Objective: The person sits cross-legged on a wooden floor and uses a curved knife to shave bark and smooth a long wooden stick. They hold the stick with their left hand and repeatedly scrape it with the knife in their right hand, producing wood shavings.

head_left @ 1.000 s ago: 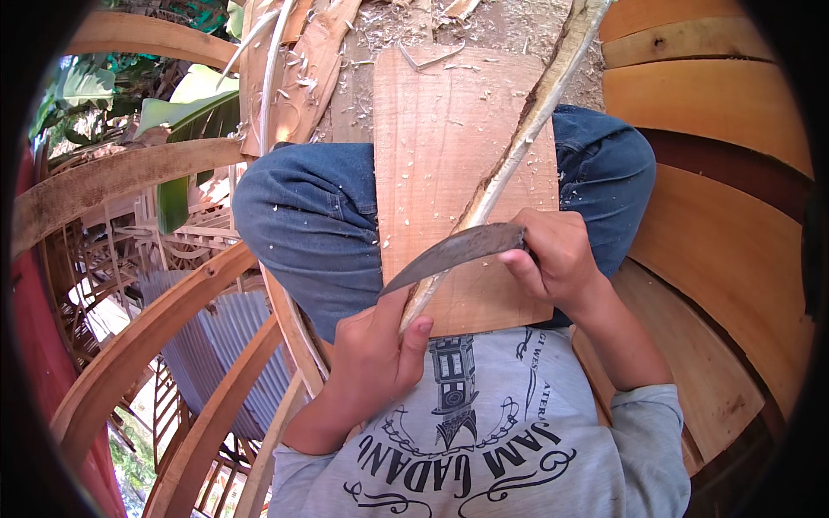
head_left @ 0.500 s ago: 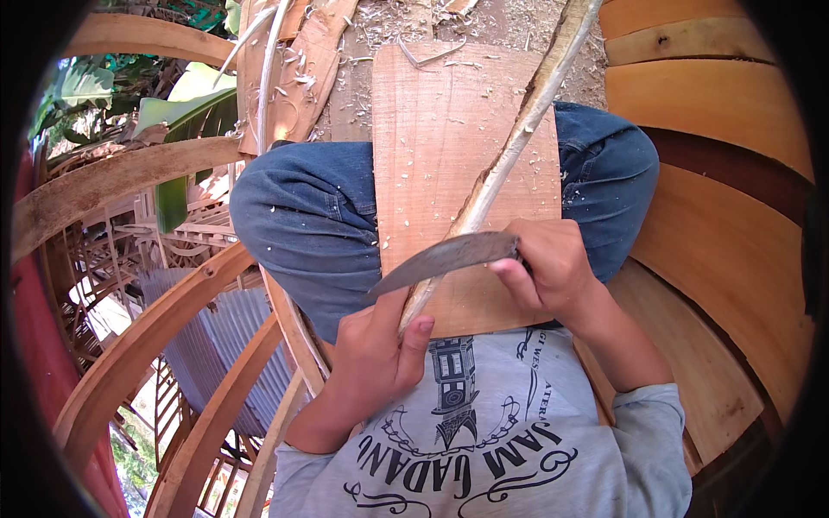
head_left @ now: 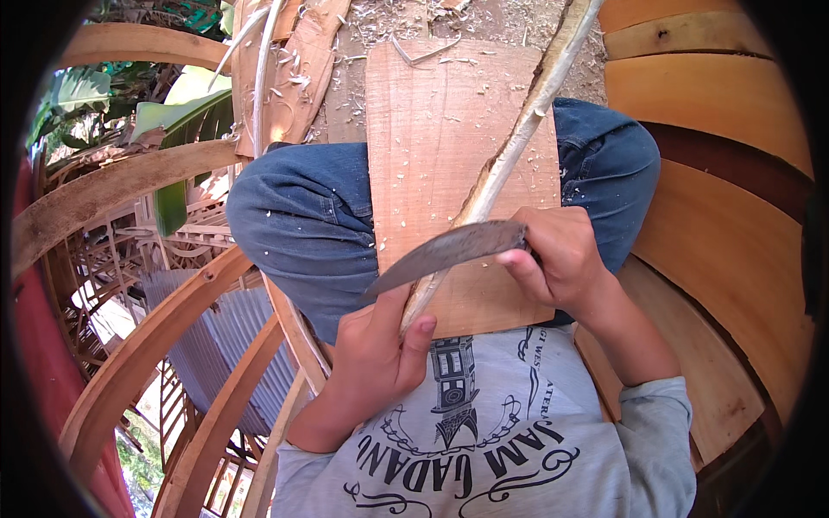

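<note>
Knife (head_left: 449,252) drawn lower, stick (head_left: 509,155) gripped

The person sits with both knees drawn up, legs in blue jeans, and both forearms rising from the lower edge in grey long sleeves pushed back from the wrists. The left hand (head_left: 376,358) sits low and near the body, fingers curled shut in a fist with the thumb pressed up along the front. The right hand (head_left: 561,259) is higher and further out, wrist bent inward, fingers folded tight and knuckles turned toward the left. The two hands are near but apart.
</note>
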`<state>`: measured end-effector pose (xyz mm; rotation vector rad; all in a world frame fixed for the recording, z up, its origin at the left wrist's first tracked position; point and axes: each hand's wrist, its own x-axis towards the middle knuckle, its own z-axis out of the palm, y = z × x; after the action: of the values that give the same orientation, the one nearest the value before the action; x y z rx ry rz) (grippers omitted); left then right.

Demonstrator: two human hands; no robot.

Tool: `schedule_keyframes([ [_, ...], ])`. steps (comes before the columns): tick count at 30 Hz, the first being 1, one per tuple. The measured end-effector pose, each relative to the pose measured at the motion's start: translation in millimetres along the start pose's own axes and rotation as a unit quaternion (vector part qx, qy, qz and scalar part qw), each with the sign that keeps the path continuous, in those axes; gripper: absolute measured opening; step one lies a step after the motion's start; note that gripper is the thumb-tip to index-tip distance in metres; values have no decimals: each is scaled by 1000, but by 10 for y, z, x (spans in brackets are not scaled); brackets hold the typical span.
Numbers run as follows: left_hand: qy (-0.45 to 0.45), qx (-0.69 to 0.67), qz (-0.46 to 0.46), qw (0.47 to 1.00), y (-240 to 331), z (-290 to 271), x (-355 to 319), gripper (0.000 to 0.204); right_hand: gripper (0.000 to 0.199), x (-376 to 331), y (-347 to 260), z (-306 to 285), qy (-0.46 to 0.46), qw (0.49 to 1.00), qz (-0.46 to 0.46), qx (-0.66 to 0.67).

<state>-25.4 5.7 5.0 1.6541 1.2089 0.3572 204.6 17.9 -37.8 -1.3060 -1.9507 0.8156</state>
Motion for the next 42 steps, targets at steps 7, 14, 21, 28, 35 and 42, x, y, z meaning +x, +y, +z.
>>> schedule_keyframes([
  [7, 45, 20, 40, 998, -90, 94, 8, 32, 29, -31, 72, 9, 34, 999, 12, 2],
  [14, 7, 5, -7, 1000, 7, 47, 8, 29, 23, -39, 44, 12, 40, 996, 64, 37],
  [21, 9, 27, 13, 1000, -7, 48, -13, 30, 29, -54, 41, 61, 105, 991, 68, 43],
  [28, 43, -15, -11, 999, 7, 129, -24, 32, 29, -65, 107, -1, 55, 996, 62, 17],
  [35, 9, -11, 7, 1000, -66, 71, -113, 27, 30, -30, 269, -203, 211, 913, 255, 239],
  [42, 1, -104, -42, 994, -128, 52, -56, 28, 24, -70, 18, -3, 121, 975, 146, 113],
])
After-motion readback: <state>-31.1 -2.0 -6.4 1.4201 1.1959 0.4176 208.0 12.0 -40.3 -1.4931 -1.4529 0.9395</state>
